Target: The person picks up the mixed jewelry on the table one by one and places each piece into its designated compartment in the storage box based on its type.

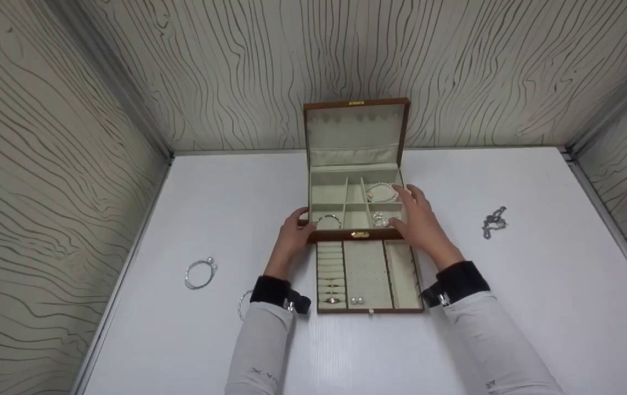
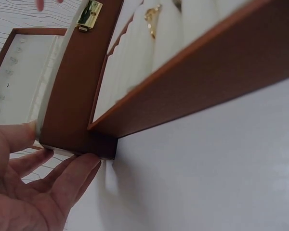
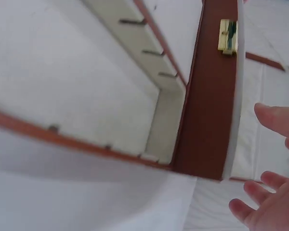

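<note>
An open brown jewelry box stands mid-table with its lid raised and its drawer pulled out in front. My left hand grips the box's left front corner, thumb at the top rim and fingers against the side. By the right wall, my right hand is spread, thumb over the front compartment and fingers apart. A pearl bracelet lies in the back right compartment, a clear beaded piece before it. In the front left one sits a bangle.
Rings and two pearl earrings sit in the drawer. To the left lies a bangle with pearls; my left forearm partly covers another bracelet. A silver chain lies right. Patterned walls border the table.
</note>
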{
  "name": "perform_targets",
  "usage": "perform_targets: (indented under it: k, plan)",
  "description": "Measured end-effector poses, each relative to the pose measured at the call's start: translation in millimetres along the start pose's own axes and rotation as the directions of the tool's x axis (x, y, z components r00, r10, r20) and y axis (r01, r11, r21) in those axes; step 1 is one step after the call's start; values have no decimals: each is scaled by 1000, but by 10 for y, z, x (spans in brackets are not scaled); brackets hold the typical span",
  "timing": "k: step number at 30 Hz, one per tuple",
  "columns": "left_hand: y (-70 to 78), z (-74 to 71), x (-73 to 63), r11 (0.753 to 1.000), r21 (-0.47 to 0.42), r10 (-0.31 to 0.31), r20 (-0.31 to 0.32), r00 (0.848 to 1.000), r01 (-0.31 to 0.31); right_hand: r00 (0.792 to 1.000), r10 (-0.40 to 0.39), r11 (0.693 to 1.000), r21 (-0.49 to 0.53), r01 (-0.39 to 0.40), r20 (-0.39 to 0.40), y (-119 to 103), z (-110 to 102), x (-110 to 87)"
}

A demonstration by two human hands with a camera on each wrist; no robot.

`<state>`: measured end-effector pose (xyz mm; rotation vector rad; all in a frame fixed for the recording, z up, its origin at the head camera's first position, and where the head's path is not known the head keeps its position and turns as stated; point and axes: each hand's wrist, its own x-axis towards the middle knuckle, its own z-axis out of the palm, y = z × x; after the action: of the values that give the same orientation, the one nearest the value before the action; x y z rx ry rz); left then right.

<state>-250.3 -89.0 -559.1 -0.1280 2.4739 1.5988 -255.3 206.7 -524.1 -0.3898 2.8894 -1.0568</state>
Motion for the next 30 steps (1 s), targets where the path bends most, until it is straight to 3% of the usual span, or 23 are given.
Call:
perform_targets:
  k: [11, 17, 22, 26, 30]
  plan:
    - [-12, 3, -2, 1000, 7, 20, -7, 1000, -20, 987, 140, 980, 132, -150, 76, 399, 33, -55]
    - [3, 19, -3, 1000, 7, 0, -7, 1000, 0, 971, 210, 946, 229, -231, 115, 480, 49, -76]
    - [10, 51, -16, 998, 57, 6, -11, 1000, -5, 956, 256, 910, 299, -289, 144, 494, 54, -84]
    - [11, 65, -44, 996, 89, 25, -15, 1000, -23, 948, 278, 891, 328, -314, 153, 499, 70, -79]
    - [4, 43, -127, 997, 66, 46, 4, 999, -47, 949, 274, 881, 355, -312, 154, 522, 85, -97]
